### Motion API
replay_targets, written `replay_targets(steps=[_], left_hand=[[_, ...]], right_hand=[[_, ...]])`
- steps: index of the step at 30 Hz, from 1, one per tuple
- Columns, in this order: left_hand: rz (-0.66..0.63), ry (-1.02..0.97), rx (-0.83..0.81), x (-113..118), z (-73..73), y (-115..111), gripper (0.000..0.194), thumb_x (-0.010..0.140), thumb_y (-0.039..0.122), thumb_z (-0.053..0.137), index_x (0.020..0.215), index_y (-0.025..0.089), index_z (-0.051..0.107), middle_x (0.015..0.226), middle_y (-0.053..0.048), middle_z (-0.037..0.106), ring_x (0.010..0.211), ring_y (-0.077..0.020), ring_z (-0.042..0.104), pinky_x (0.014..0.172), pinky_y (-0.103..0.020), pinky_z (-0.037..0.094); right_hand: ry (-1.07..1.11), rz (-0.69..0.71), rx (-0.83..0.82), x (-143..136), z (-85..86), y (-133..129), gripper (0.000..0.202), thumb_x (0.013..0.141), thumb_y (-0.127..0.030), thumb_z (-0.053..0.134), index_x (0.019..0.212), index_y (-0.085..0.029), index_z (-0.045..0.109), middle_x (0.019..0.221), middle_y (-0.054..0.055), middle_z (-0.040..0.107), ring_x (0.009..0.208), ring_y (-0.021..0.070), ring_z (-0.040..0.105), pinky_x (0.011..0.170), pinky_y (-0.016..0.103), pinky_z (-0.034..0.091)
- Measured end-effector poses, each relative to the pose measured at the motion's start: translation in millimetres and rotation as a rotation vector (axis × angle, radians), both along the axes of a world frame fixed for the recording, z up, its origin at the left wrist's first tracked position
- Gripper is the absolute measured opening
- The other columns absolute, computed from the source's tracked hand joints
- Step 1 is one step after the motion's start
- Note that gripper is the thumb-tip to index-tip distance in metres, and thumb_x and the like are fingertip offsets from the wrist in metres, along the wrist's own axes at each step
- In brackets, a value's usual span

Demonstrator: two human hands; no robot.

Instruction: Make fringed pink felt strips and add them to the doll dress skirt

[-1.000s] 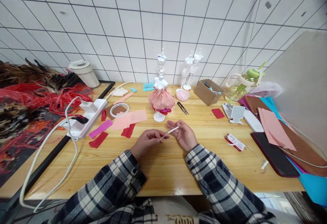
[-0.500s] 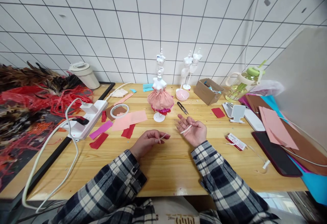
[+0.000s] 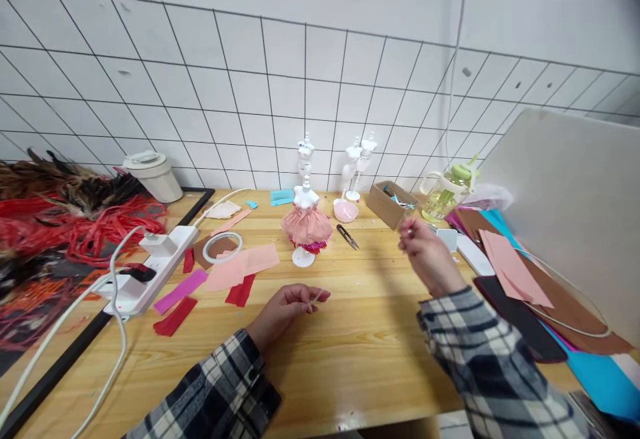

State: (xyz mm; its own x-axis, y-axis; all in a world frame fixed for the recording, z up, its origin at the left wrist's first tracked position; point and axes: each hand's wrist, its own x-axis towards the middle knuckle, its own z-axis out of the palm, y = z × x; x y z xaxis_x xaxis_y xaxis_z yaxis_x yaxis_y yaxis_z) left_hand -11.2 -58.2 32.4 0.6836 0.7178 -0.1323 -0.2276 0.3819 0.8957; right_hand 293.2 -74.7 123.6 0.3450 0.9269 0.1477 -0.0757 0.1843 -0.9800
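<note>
My left hand (image 3: 290, 305) pinches a thin pale strip (image 3: 314, 300) above the front middle of the wooden table. Farther right, my right hand (image 3: 425, 252) is raised near the cardboard box (image 3: 387, 207), its fingers closed together; what they hold, if anything, is too blurred to tell. A small white mannequin (image 3: 306, 197) in a pink ruffled skirt (image 3: 306, 224) stands upright behind my left hand. Dark snips (image 3: 347, 236) lie to the right of the mannequin, and a pink dish (image 3: 346, 211) sits behind them.
Pink paper (image 3: 243, 267), a tape roll (image 3: 223, 247) and red and magenta scraps lie at left, beside a white power strip (image 3: 153, 272) with cables. A green-lidded bottle (image 3: 445, 192), a black phone (image 3: 520, 319) and coloured sheets are at right. A white cup (image 3: 154, 175) stands back left.
My right hand has moved right and away from my left hand, turning over and closing its fingers. My left hand still holds its strip. The camera view has shifted.
</note>
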Motion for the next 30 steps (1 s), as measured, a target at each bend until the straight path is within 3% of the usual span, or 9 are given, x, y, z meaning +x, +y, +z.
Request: replay_targets(steps=[4, 7, 10, 14, 17, 21, 24, 26, 30], left_hand=[[-0.016, 0.004, 0.02, 0, -0.2, 2, 0.019, 0.064, 0.024, 0.077, 0.062, 0.014, 0.061, 0.103, -0.011, 0.071, 0.108, -0.0275, 0.061, 0.096, -0.04, 0.039], [0.012, -0.001, 0.036, -1, -0.7, 4, 0.019, 0.063, 0.025, 0.077, 0.061, 0.014, 0.062, 0.1, -0.011, 0.071, 0.109, -0.0283, 0.061, 0.1, -0.042, 0.037], [0.027, 0.004, 0.043, -3, -2.4, 4, 0.02, 0.063, 0.025, 0.078, 0.061, 0.014, 0.061, 0.101, -0.012, 0.071, 0.111, -0.0294, 0.06, 0.101, -0.044, 0.036], [-0.006, 0.007, 0.065, -3, -4.9, 4, 0.022, 0.065, 0.026, 0.076, 0.061, 0.014, 0.059, 0.106, -0.013, 0.069, 0.113, -0.0307, 0.058, 0.098, -0.045, 0.039], [-0.026, 0.018, 0.067, -2, -6.3, 2, 0.021, 0.067, 0.025, 0.076, 0.062, 0.014, 0.058, 0.107, -0.013, 0.069, 0.114, -0.0299, 0.058, 0.099, -0.044, 0.038], [-0.048, 0.014, 0.072, -1, -6.8, 0, 0.02, 0.068, 0.023, 0.075, 0.063, 0.015, 0.058, 0.108, -0.012, 0.069, 0.116, -0.0292, 0.058, 0.1, -0.043, 0.037], [-0.05, 0.002, 0.085, -2, -5.8, -1, 0.019, 0.068, 0.023, 0.075, 0.064, 0.014, 0.059, 0.107, -0.012, 0.07, 0.116, -0.0291, 0.058, 0.101, -0.043, 0.036], [-0.047, -0.008, 0.092, -3, -5.4, -2, 0.019, 0.068, 0.023, 0.075, 0.064, 0.015, 0.059, 0.107, -0.012, 0.07, 0.116, -0.0289, 0.058, 0.101, -0.042, 0.036], [-0.087, -0.029, 0.079, -3, -9.2, -3, 0.021, 0.067, 0.025, 0.075, 0.063, 0.014, 0.058, 0.107, -0.012, 0.07, 0.109, -0.0265, 0.06, 0.096, -0.041, 0.039]], right_hand=[[-0.21, -0.32, 0.136, 73, 20.2, 67, 0.033, 0.05, -0.007, 0.05, 0.079, -0.023, 0.048, 0.081, -0.004, 0.051, 0.08, 0.0114, 0.051, 0.078, 0.025, 0.044], [-0.279, -0.274, 0.057, 103, 21.5, 102, 0.045, 0.055, -0.012, 0.057, 0.098, -0.026, 0.054, 0.118, 0.001, 0.056, 0.117, 0.0162, 0.049, 0.101, 0.035, 0.037], [-0.293, -0.37, 0.043, 99, 12.3, 104, 0.041, 0.067, -0.02, 0.058, 0.108, -0.025, 0.053, 0.13, 0.007, 0.053, 0.124, 0.018, 0.045, 0.106, 0.037, 0.033], [-0.287, -0.666, 0.231, 54, -9.4, 65, 0.03, 0.079, -0.023, 0.047, 0.109, -0.019, 0.051, 0.113, 0.01, 0.06, 0.106, 0.0162, 0.058, 0.097, 0.034, 0.041], [-0.387, -0.512, 0.303, 20, -26.9, 26, 0.028, 0.084, -0.03, 0.049, 0.11, -0.02, 0.054, 0.109, 0.009, 0.064, 0.104, 0.018, 0.06, 0.094, 0.036, 0.043], [-0.507, -0.344, 0.033, 4, -38.6, -9, 0.037, 0.09, -0.045, 0.044, 0.116, -0.023, 0.058, 0.081, 0.006, 0.069, 0.087, 0.0227, 0.064, 0.081, 0.041, 0.048], [-0.964, -0.271, -0.036, -5, -36.4, -25, 0.028, 0.081, -0.039, 0.061, 0.104, -0.025, 0.068, 0.112, 0.01, 0.067, 0.112, 0.0302, 0.054, 0.097, 0.051, 0.038], [-1.11, -0.045, 0.042, -23, -34.6, -36, 0.03, 0.083, -0.033, 0.06, 0.111, -0.028, 0.066, 0.132, 0.007, 0.057, 0.122, 0.0295, 0.048, 0.104, 0.051, 0.033], [-1.095, 0.538, 0.176, -70, -43.3, -53, 0.046, 0.086, -0.033, 0.06, 0.131, -0.036, 0.053, 0.136, 0.002, 0.054, 0.125, 0.024, 0.047, 0.105, 0.046, 0.037]])
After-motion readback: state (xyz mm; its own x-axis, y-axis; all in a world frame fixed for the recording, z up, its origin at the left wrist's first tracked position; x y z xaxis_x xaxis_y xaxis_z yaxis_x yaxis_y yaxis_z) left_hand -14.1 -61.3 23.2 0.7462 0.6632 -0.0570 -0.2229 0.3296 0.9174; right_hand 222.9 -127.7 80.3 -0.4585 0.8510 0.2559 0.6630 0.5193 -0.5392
